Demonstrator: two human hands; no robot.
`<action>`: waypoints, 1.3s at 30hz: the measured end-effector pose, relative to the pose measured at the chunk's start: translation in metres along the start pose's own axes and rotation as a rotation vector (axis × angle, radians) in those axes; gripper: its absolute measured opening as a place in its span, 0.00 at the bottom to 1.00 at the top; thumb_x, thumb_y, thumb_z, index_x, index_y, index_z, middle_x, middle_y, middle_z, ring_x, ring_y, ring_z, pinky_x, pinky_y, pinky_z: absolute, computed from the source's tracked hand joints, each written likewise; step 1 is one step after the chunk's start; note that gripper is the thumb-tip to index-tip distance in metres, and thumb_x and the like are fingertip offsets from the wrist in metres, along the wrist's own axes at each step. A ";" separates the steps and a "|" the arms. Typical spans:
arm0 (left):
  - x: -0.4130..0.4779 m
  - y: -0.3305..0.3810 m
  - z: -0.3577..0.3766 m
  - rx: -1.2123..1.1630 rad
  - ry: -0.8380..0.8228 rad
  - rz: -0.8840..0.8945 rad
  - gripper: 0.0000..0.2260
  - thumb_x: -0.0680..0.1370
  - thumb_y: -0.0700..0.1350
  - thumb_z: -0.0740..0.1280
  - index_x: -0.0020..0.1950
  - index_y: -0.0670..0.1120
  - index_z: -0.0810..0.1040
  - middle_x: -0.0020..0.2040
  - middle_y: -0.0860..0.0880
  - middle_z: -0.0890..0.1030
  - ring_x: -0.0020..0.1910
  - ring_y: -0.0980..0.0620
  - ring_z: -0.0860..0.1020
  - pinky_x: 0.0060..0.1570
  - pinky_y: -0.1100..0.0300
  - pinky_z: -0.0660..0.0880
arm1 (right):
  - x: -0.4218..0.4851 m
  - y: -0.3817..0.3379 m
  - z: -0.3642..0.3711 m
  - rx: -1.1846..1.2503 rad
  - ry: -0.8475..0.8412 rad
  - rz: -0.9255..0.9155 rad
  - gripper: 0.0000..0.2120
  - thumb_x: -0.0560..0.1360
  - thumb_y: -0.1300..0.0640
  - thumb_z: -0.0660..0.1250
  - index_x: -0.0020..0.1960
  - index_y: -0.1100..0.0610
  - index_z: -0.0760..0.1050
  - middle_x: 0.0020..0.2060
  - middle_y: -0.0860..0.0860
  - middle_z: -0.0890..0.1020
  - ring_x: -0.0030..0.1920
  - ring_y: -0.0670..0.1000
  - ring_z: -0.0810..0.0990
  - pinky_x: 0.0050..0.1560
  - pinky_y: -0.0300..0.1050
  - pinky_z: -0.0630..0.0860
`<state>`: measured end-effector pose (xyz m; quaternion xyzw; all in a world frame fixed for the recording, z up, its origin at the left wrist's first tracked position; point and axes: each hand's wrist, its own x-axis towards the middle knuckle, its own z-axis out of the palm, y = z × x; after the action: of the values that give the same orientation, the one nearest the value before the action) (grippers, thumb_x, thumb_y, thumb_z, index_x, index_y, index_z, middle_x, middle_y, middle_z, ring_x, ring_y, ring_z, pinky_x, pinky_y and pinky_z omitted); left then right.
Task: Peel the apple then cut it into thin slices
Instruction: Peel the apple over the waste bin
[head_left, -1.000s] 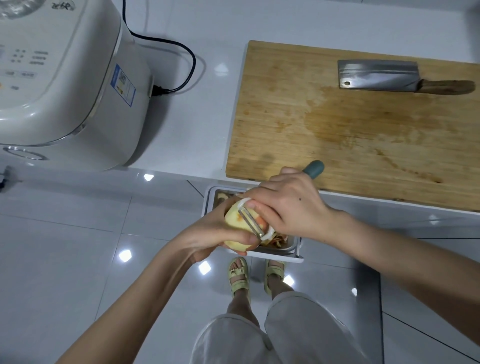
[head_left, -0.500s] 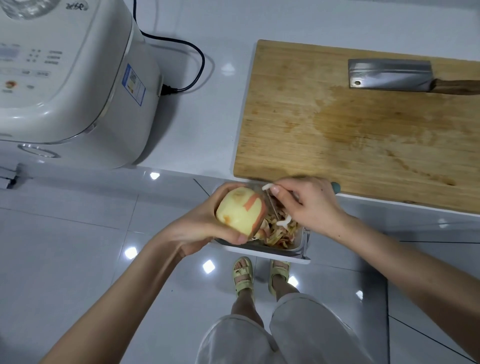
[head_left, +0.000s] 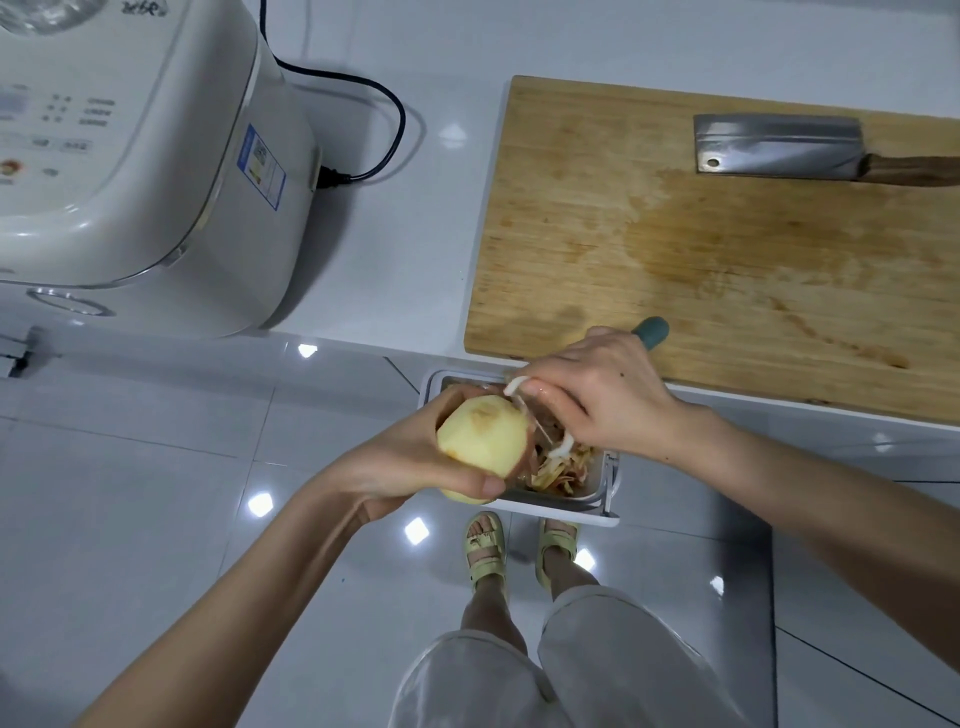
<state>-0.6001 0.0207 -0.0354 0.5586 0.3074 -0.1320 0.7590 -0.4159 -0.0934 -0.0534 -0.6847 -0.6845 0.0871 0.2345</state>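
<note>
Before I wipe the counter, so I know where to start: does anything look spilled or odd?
Only a darker, wet-looking patch on the cutting board near the cleaver. The peels lie inside the bin.

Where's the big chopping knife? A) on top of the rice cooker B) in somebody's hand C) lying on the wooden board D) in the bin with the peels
C: the cleaver lies flat at the far right of the wooden cutting board.
</note>
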 end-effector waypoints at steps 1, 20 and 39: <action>-0.003 0.002 -0.001 -0.033 -0.012 0.015 0.37 0.52 0.44 0.77 0.61 0.49 0.72 0.53 0.48 0.79 0.50 0.53 0.80 0.43 0.59 0.77 | -0.005 0.006 0.004 -0.010 -0.007 0.028 0.15 0.75 0.55 0.57 0.37 0.54 0.80 0.24 0.47 0.79 0.23 0.50 0.76 0.34 0.42 0.74; 0.020 -0.017 0.021 0.019 0.163 0.095 0.44 0.59 0.44 0.81 0.69 0.63 0.65 0.61 0.58 0.73 0.60 0.57 0.75 0.58 0.56 0.76 | -0.012 -0.036 0.029 1.127 0.029 1.324 0.18 0.79 0.50 0.61 0.34 0.58 0.73 0.20 0.52 0.70 0.20 0.48 0.66 0.24 0.40 0.65; 0.013 0.003 0.015 0.100 0.144 0.034 0.34 0.54 0.36 0.77 0.57 0.49 0.69 0.50 0.45 0.78 0.45 0.51 0.79 0.41 0.54 0.77 | 0.017 -0.014 -0.007 0.003 0.134 -0.071 0.13 0.76 0.53 0.59 0.37 0.58 0.75 0.20 0.49 0.68 0.21 0.54 0.69 0.32 0.42 0.69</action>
<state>-0.5835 0.0098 -0.0388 0.6091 0.3446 -0.0940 0.7081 -0.4249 -0.0793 -0.0375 -0.6639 -0.6910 0.0335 0.2838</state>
